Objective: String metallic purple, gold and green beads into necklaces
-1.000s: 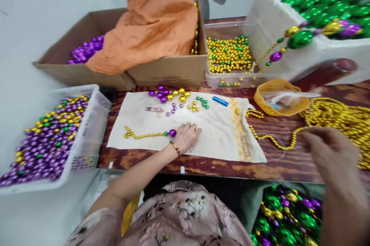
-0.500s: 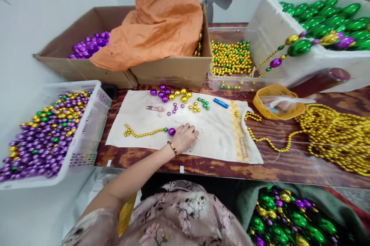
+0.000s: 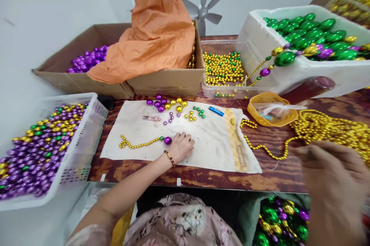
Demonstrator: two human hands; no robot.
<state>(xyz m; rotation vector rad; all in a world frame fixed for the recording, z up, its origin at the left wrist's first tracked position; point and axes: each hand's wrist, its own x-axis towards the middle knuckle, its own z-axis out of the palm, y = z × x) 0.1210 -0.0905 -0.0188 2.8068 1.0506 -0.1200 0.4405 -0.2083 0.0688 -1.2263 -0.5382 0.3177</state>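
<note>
My left hand (image 3: 181, 148) rests on the white cloth (image 3: 214, 142), fingers bent down and closed, against a large purple bead (image 3: 168, 140). That bead ends a short strand of small gold beads (image 3: 144, 145), with one green bead beside it. Whatever lies under the fingers is hidden. At the right edge my right hand (image 3: 332, 176) is raised near the camera, blurred, thumb and fingers drawn together; what they hold, if anything, cannot be made out. Loose purple beads (image 3: 157, 104), gold beads (image 3: 179, 109) and green beads (image 3: 200, 113) lie behind, near small thread snips (image 3: 152, 118).
A blue lighter-like piece (image 3: 216, 111) lies on the cloth. Around it stand a white basket of beads (image 3: 83, 138), a cardboard box (image 3: 164, 82), a clear bin (image 3: 225, 90), a foam box (image 3: 257, 30) and a yellow basket (image 3: 271, 122). Gold bead strands (image 3: 326, 126) heap at right.
My right hand has come into view from the right. My left hand stays at the same spot beside the purple bead. The whole view has shifted slightly.
</note>
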